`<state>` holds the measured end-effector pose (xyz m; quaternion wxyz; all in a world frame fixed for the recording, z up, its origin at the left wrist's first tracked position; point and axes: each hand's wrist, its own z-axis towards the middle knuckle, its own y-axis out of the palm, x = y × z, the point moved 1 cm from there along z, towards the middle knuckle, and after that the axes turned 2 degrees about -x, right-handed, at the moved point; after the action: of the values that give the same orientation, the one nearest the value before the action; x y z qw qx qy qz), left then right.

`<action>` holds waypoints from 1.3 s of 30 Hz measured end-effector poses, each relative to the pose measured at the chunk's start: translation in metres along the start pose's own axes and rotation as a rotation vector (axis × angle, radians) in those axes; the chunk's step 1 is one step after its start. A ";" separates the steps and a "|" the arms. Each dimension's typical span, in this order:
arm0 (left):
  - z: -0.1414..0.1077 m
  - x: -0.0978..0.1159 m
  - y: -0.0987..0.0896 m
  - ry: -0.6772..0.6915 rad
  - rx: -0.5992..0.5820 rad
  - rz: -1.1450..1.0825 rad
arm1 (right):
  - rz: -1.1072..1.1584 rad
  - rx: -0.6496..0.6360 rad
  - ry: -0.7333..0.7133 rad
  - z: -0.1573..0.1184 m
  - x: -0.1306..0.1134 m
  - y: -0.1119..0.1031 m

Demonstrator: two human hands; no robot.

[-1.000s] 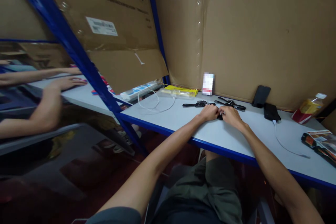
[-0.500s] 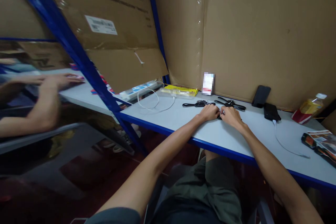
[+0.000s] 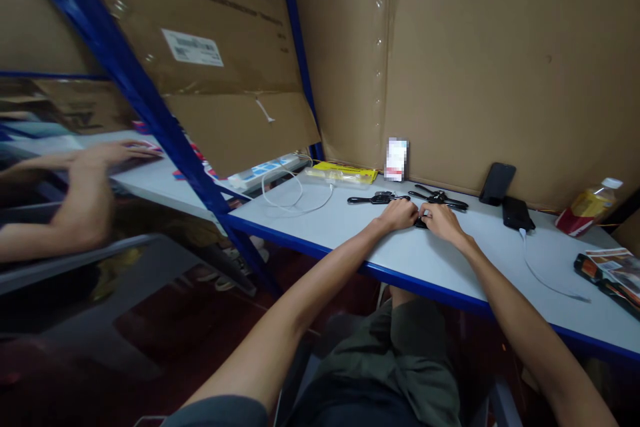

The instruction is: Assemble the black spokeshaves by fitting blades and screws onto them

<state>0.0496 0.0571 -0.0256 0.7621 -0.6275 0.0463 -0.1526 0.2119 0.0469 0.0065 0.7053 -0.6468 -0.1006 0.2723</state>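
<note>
My left hand [image 3: 399, 215] is closed over a dark tool [image 3: 421, 221] low on the table, with only a black piece of it showing between my hands. It may be a spokeshave like those behind it, but my fingers hide most of it. My right hand [image 3: 443, 219] meets it from the other side, fingertips pinched together over the black piece; what they grip is too small to make out. Just beyond my left hand lies a black spokeshave [image 3: 373, 199]. Another spokeshave [image 3: 453, 203] rests at an angle behind my right hand.
A lit phone [image 3: 397, 160] leans on the cardboard wall. Farther right are a dark phone [image 3: 497, 183], a black power bank [image 3: 517, 213] with a white cable, a bottle [image 3: 590, 207] and a packaged tool [image 3: 613, 283]. Left stand a blue post [image 3: 145, 107] and another person's arm [image 3: 87, 193].
My right hand has shifted slightly, its fingertips lifting a little, and more of the black piece shows. My left hand stays in place.
</note>
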 end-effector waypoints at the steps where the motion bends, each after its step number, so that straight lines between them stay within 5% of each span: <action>1: 0.000 0.000 0.000 -0.002 -0.004 -0.002 | 0.016 -0.008 0.002 0.000 0.000 -0.001; 13: -0.003 0.004 -0.005 0.004 -0.011 0.014 | -0.056 0.014 0.131 0.003 0.000 0.005; 23: -0.001 0.002 -0.002 -0.001 -0.015 0.036 | 0.004 -0.036 0.038 0.000 -0.004 0.001; 33: -0.001 0.002 -0.002 0.013 0.001 0.026 | -0.020 -0.002 0.168 0.006 0.004 0.006; 39: -0.001 0.001 -0.001 0.003 0.001 0.007 | -0.015 -0.024 0.059 0.003 0.002 0.004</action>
<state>0.0504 0.0561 -0.0249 0.7630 -0.6266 0.0494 -0.1508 0.2109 0.0509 0.0031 0.7022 -0.6620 -0.0880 0.2468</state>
